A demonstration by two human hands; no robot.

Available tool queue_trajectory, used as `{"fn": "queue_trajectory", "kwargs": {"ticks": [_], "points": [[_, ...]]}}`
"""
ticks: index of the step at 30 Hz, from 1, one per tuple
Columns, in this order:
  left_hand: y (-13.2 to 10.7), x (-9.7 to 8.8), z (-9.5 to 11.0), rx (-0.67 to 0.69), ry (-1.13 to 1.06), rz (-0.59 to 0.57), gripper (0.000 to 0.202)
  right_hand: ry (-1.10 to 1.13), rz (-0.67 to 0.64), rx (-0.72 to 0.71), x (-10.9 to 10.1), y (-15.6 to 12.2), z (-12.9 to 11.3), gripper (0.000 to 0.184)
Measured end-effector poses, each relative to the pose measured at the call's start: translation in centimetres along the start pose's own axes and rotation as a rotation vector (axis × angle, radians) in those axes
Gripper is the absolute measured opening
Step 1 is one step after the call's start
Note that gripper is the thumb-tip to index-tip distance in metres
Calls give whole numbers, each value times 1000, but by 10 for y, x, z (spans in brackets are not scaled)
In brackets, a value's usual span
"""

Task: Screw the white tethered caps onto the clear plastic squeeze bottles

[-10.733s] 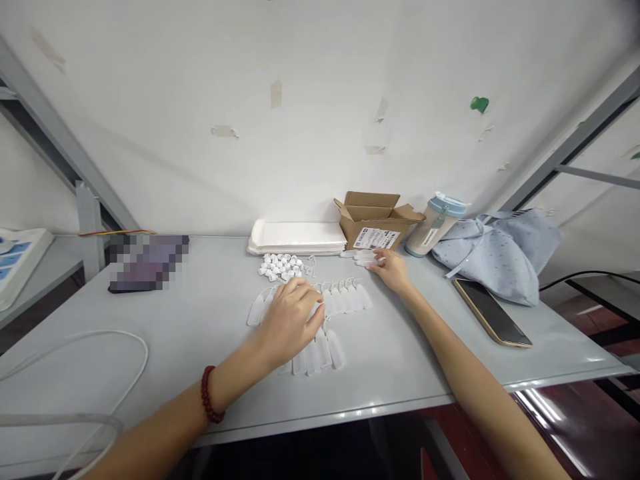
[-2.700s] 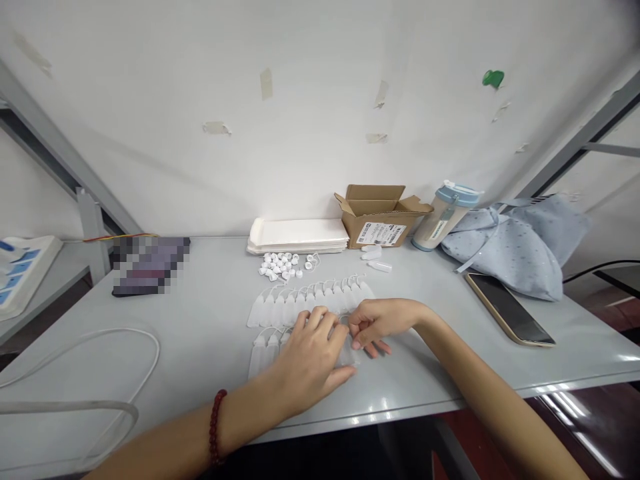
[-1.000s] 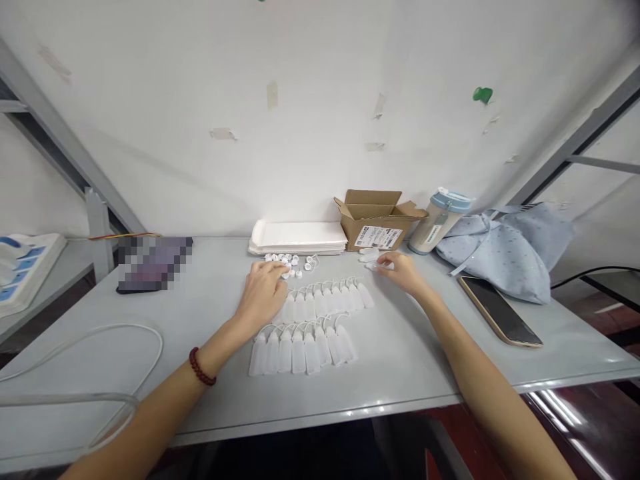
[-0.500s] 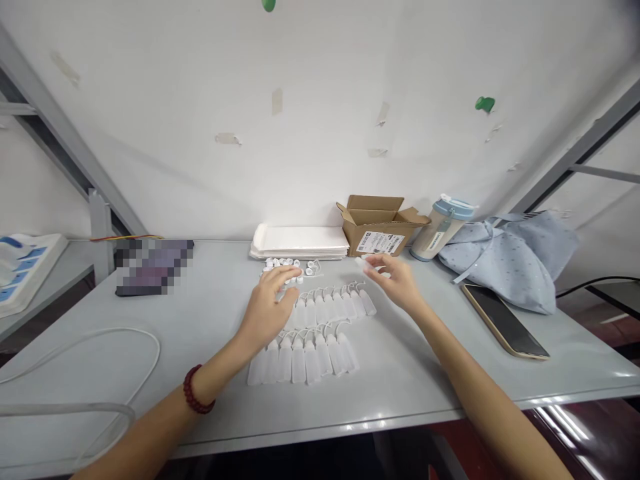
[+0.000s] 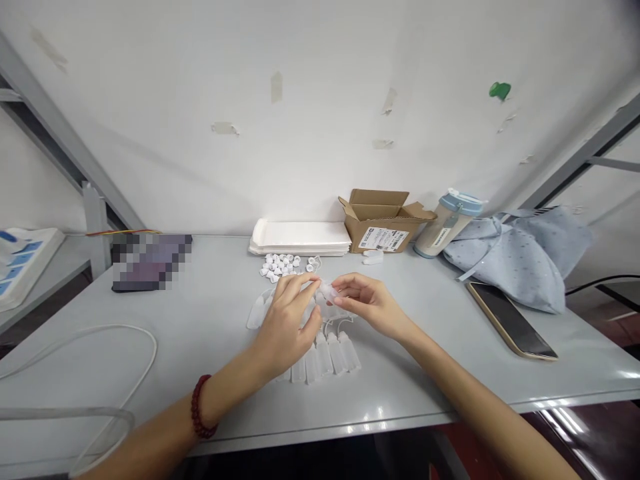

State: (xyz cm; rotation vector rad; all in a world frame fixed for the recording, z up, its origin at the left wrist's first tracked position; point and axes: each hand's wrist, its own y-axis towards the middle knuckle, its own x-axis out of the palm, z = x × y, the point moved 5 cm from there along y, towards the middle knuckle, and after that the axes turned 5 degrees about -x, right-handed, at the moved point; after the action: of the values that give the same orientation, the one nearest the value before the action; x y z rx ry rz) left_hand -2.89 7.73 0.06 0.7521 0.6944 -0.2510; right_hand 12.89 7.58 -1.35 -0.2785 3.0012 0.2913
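Observation:
A small translucent plastic bottle is pinched between the thumb and fingers of my right hand. My left hand reaches to the bottle's left end, its stretched fingertips touching or nearly touching there while the thumb stands apart. Whether anything small sits between those fingertips is hidden. Below both hands lie similar translucent bottles in two rows, each with a thin white strap at its neck; my left hand covers many of them. Behind my left hand is a loose pile of white caps.
A stack of white envelopes and an open cardboard box stand along the wall. More translucent bottles lie before the box. Farther right are a tumbler, a blue cloth bag and a phone. A cable loops at left.
My right hand has brought the bottle left and nearer, from beside the box to my left hand. My left hand has shifted right, away from the caps, which show more now.

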Motion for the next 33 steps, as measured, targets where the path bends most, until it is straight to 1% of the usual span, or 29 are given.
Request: {"fn": "queue_trajectory", "kwargs": {"ticks": [4, 9, 14, 16, 19, 24, 29, 33], "points": [[-1, -1, 2, 36, -2, 20, 36, -2, 3, 4, -1, 0, 2, 26], [-2, -2, 3, 74, -54, 44, 35, -33, 16, -5, -2, 1, 4, 28], [-4, -1, 7, 127, -86, 38, 41, -19, -25, -30, 2, 0, 5, 38], [-5, -1, 9, 159, -83, 42, 42, -22, -32, -36, 3, 0, 4, 39], [-5, 0, 10, 192, -81, 34, 42, -14, -23, -35, 3, -1, 4, 36], [-5, 0, 11, 208, -83, 27, 42, 9, 3, -41, 1, -1, 4, 32], [-8, 1, 12, 268, -47, 61, 44, 21, 45, -37, 0, -3, 1, 30], [-10, 1, 12, 293, -33, 80, 48, 37, 52, -52, 3, -3, -4, 28]]}}
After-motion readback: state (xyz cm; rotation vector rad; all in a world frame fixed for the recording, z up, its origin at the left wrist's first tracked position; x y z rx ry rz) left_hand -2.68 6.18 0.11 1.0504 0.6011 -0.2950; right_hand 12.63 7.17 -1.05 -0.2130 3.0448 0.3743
